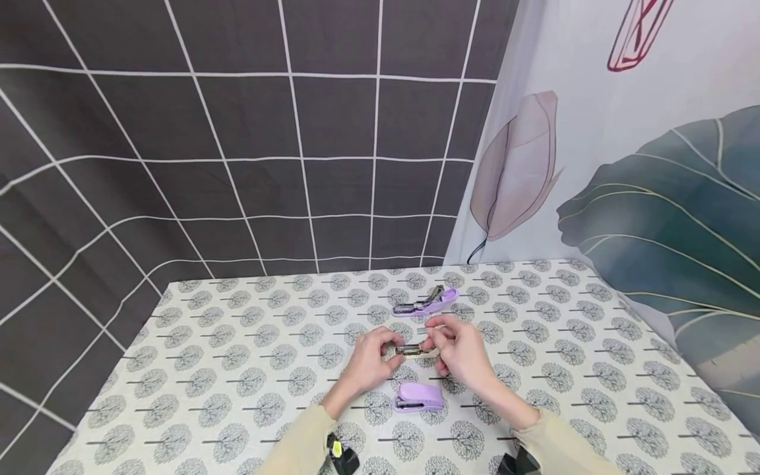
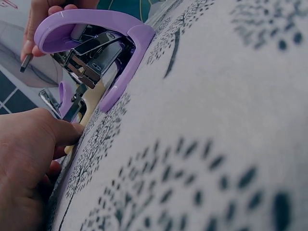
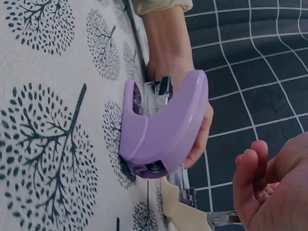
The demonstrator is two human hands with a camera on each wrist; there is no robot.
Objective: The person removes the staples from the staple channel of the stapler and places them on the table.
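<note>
A cream stapler (image 1: 423, 360) lies in the middle of the table, its metal magazine (image 1: 408, 350) uncovered. My left hand (image 1: 368, 359) grips the stapler's left end between thumb and fingers. Over its right end, my right hand (image 1: 462, 349) pinches a short grey metal strip, like a row of staples (image 2: 26, 63), between thumb and fingertips. Nearer to me stands a purple stapler (image 1: 419, 394), with its top arm raised a little from its base. Behind both hands, a second purple stapler (image 1: 444, 301) lies folded wide apart, its magazine tilted up.
A pale cloth with a tree print covers the table (image 1: 237, 369). A dark curtain with a white grid (image 1: 332, 125) hangs along the back and left. On the right hangs a light curtain with large leaves (image 1: 653, 198).
</note>
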